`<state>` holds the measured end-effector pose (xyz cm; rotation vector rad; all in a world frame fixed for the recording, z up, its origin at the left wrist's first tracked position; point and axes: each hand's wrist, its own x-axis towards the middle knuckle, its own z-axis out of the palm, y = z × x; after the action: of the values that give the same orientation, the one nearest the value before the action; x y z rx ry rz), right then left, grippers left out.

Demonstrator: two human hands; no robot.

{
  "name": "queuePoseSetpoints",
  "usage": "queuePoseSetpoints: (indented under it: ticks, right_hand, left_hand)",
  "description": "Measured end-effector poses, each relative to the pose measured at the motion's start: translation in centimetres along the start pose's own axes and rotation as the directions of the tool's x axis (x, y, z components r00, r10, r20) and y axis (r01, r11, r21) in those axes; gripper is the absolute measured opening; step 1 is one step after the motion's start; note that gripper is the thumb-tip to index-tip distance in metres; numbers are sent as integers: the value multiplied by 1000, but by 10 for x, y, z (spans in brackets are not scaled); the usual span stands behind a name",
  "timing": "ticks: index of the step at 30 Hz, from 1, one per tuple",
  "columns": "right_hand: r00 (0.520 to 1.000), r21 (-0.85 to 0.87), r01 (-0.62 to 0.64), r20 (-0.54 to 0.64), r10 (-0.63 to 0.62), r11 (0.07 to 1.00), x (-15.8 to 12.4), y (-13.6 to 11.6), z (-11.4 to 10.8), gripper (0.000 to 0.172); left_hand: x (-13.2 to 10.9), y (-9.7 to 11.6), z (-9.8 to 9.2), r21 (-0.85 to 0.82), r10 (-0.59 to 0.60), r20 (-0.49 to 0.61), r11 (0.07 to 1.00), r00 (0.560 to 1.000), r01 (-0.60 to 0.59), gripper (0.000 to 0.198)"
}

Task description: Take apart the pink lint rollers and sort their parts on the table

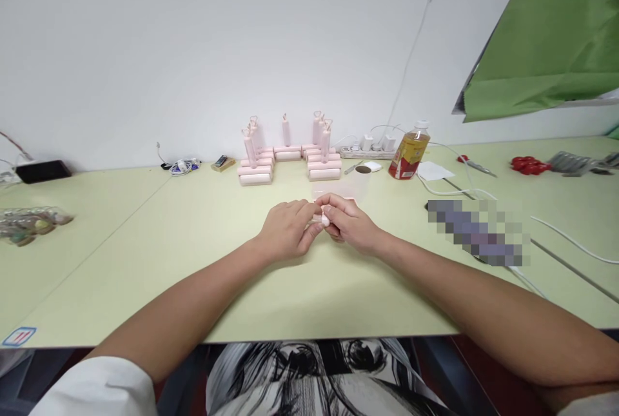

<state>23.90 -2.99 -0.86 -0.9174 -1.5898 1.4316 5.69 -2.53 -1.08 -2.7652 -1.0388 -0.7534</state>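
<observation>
Above the middle of the table, my left hand [291,227] and my right hand [352,222] meet with fingertips closed around one small pale pink-and-white piece [325,217]. Fingers cover most of it, so its kind cannot be made out. Just behind my right hand lies something whitish and see-through [338,191], with a brown oval [363,170] at its far end. Farther back are stacked pale pink rollers [256,175], which look like lint rollers. Several of them stand upright with loops on top.
A drink bottle [410,150] stands at the right, near a power strip [367,150]. Red-handled scissors [476,165], white cables [570,238] and a pixelated object [476,233] lie farther right. At left are a dark phone-like block [43,171] and clear-wrapped items [31,224].
</observation>
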Motion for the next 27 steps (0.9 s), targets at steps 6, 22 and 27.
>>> queuePoseSetpoints:
  ticks: [6, 22, 27]
  right_hand:
    - [990, 145, 137, -54, -130, 980, -3, -12, -10, 24]
    - [964, 184, -48, -249, 94, 982, 12, -5, -21, 29]
    - [954, 258, 68, -298, 13, 964, 13, -6, -24, 33]
  left_hand:
    - [2, -5, 8, -524, -351, -140, 820, 926, 232, 32]
    - [11, -20, 2, -924, -668, -184, 367, 721, 104, 34]
    - [11, -19, 5, -967, -681, -49, 216, 730, 137, 33]
